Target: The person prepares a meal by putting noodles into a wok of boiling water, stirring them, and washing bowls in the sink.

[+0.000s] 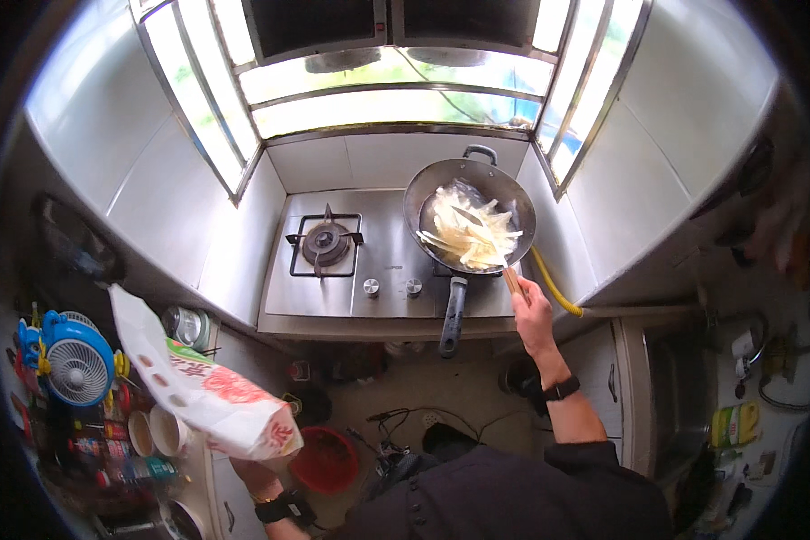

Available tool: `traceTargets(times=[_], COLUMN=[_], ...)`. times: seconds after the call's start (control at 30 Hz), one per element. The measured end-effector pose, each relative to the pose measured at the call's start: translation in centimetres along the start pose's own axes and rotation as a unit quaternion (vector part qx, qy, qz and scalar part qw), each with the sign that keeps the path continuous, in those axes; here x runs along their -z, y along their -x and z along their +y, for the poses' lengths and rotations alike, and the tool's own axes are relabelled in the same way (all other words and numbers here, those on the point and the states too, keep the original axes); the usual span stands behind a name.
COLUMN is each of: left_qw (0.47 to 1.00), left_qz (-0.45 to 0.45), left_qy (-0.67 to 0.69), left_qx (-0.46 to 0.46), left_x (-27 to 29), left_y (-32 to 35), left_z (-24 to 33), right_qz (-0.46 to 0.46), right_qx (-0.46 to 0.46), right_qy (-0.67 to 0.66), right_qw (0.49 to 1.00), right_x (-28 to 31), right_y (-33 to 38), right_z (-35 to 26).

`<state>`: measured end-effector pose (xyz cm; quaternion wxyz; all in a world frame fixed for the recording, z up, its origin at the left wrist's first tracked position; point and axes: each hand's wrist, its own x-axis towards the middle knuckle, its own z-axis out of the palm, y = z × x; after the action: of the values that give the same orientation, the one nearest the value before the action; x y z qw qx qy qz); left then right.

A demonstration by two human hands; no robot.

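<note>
My right hand (535,317) is closed round the wooden handle of a spatula (513,281), whose metal end reaches into the wok. Pale, flat strips of food (472,229) lie heaped in the dark wok (517,193), with shiny liquid around them. The wok sits over the right side of the gas stove (387,301), its long handle pointing toward me. My left hand (256,477) is low at the left, next to the bottom of a white plastic bag (216,382) with red and green print. The bag covers its fingers, so its grip is hidden.
An uncovered burner (325,245) is left of the wok. A yellow hose (553,286) runs along the right wall. Left counter: a blue fan (79,360), cups (166,430), several bottles. A red basin (324,461) and cables are on the floor; a sink (679,396) is right.
</note>
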<state>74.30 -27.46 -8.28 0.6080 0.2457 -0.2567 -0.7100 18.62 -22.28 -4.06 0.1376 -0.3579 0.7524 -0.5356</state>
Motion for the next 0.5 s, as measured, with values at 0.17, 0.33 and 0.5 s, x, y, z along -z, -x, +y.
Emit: traceTargets(times=[0.17, 0.33, 0.5], left_qw=[0.8, 0.649, 0.518], left_qz=[-0.041, 0.055, -0.005], left_qy=[-0.588, -0.73, -0.83], left_qx=[-0.111, -0.207, -0.209], left_x=[6.8, 6.0, 0.1], left_y=[2.4, 4.0, 4.0], left_z=[2.2, -0.6, 0.8], right_qz=[-0.101, -0.112, -0.048], right_qx=[-0.191, -0.242, -0.226], right_qy=[-0.227, -0.257, -0.29], right_qw=[0.95, 0.929, 0.929], right_x=[2.5, 1.7, -0.3], right_y=[3.8, 2.2, 0.1], right_z=[-7.5, -5.1, -4.2])
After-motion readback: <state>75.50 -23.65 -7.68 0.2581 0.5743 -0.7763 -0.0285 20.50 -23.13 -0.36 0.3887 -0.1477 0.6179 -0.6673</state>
